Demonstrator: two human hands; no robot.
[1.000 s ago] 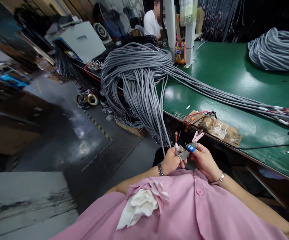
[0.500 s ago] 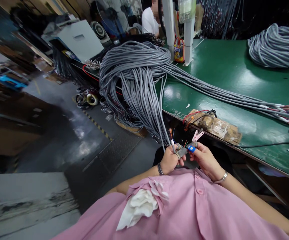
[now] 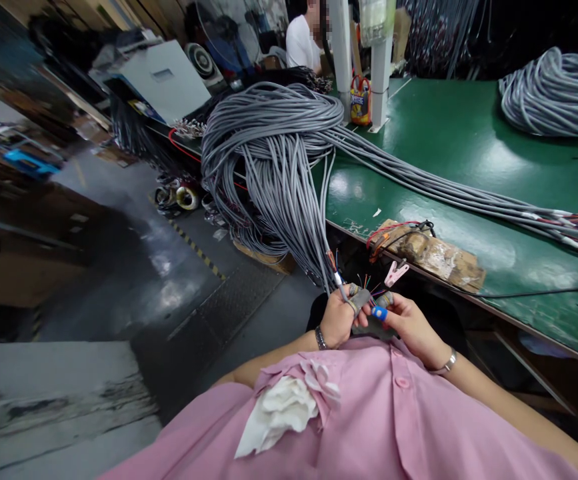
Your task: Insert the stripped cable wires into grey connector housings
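Near my waist, my left hand point(image 3: 341, 315) is closed round the end of a grey cable point(image 3: 340, 288), whose thin coloured wires fan out above the fingers. My right hand point(image 3: 409, 323) pinches at these wires from the right; blue tape wraps one fingertip and grey-brown covers sit on other fingers. A pink clip point(image 3: 396, 274) is just above my right hand, by the table edge. From the large bundle of grey cables point(image 3: 289, 180), many strands hang over the table's edge down towards my left hand.
The green table point(image 3: 449, 147) carries a cable coil point(image 3: 556, 93) at the back right and a taped wooden block point(image 3: 429, 255) at its front edge. White posts point(image 3: 380, 80) stand behind. A person in white point(image 3: 301, 41) is in the background.
My right hand has turned slightly, its taped fingertip now lower. The coloured wires spread more visibly between my hands, and the cable end by my left hand has tilted left.
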